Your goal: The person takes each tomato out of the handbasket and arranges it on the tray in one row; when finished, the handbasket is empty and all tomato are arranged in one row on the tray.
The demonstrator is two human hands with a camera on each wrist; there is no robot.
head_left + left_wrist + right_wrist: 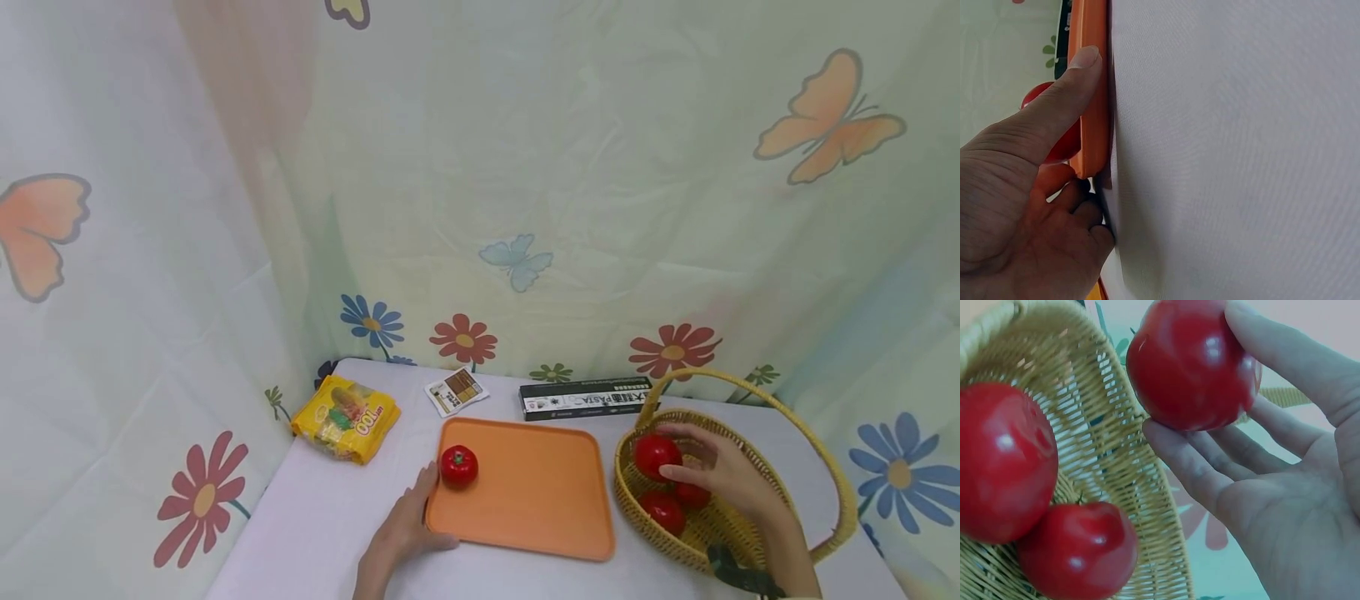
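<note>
Near the far side of the wicker basket (633,521), my right hand (716,467) pinches a red tomato (657,456) between thumb and fingertips. Two more tomatoes (1079,550) lie in the basket below it, touching each other in the right wrist view. My left hand (408,521) holds the near left corner of an orange tray (536,492). Its thumb (1063,94) lies against the tray's near side, while the other fingers bend by the left side. One tomato (459,467) with a green stem top sits on the tray near its left edge.
A yellow snack bag (347,418) lies at the back left. Behind the tray are a small white packet (456,391) and a dark pasta box (585,398). The basket's tall handle (806,433) arches over its right side. A printed curtain (480,167) encloses the table.
</note>
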